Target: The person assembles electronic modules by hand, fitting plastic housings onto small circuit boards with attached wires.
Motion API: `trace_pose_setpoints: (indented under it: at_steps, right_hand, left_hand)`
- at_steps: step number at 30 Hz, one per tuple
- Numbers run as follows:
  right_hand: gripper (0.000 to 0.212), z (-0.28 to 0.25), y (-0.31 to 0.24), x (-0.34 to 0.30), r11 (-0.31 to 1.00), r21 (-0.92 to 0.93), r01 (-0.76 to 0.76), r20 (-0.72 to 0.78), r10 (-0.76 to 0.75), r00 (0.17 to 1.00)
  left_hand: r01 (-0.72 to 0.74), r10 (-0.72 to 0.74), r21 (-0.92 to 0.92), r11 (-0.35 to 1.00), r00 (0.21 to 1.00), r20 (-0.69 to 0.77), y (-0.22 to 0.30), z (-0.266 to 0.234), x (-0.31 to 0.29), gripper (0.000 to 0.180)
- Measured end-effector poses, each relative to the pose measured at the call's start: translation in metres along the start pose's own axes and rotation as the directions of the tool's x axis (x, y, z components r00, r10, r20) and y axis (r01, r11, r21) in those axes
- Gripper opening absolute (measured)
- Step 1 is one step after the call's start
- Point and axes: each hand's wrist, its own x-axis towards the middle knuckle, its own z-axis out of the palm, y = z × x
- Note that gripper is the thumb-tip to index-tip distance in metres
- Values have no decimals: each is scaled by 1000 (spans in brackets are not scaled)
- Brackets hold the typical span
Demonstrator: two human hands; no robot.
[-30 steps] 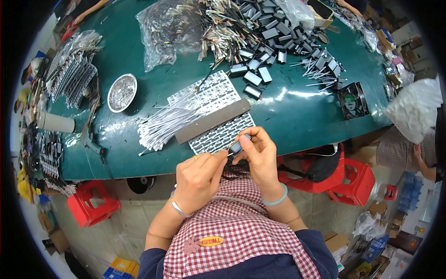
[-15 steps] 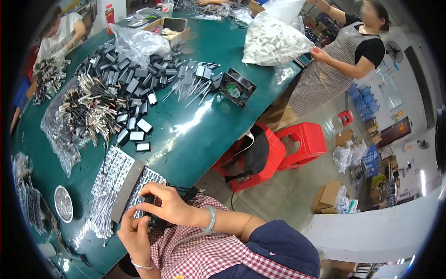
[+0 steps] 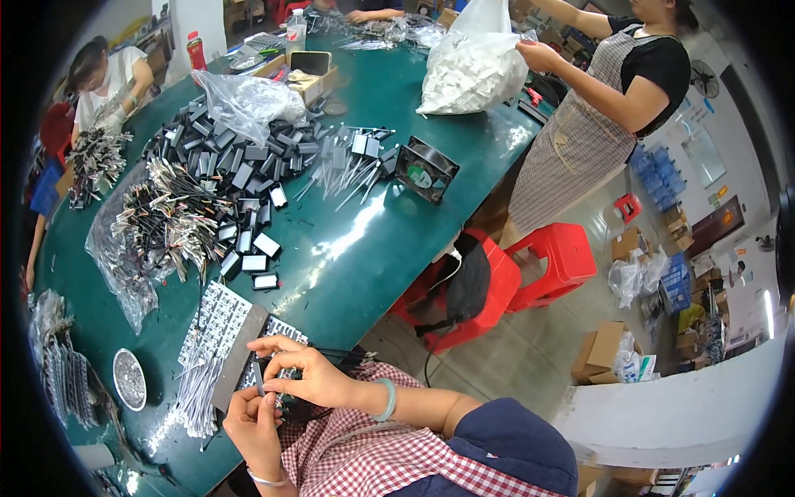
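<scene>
My left hand and my right hand meet over my lap at the table's near edge, fingertips pinched on a small dark plastic case. Much of that case is covered by my fingers. Just beyond lie white circuit-board panels with a grey bar across them. A bundle of white wires spreads from the panels. Dark wires reach the table edge beside my right hand.
A pile of black plastic cases and a heap of wire leads cover the table's left. A metal bowl stands near left, a fan at the right edge. Red stools stand beside the table. A person holds a white bag.
My hands have turned the case so that its thin edge shows. My view has shifted slightly. Across the table the person's bag has moved left, and the person stands closer upright.
</scene>
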Motion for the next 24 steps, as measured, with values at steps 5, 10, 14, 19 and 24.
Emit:
trace_pose_setpoints:
  at_steps: [5, 10, 14, 19, 24]
  right_hand:
    - [5, -11, -20, 2, 1000, -26, 2, -167, -6, 986]
    - [14, -45, -53, 22, 951, 309, 0, -189, 61, 980]
    - [10, -75, -75, 50, 971, -1, 241, -275, -232, 933]
    - [11, -153, -84, 112, 323, -862, 391, 23, -745, 666]
    - [19, -241, -19, 153, -4, -973, 232, 175, -669, 722]
  left_hand:
    - [-37, 37, 34, 999, 999, 2, -4, -5, 3, 15]
    - [-111, 102, 138, 984, 992, 73, -4, -12, 2, 15]
    - [-177, 182, 92, 980, 982, -48, 0, -19, 2, 18]
    - [-149, 264, 332, 932, 904, -336, -29, -68, 8, 19]
    - [-31, 246, 509, 860, 900, -360, -63, -93, 7, 23]
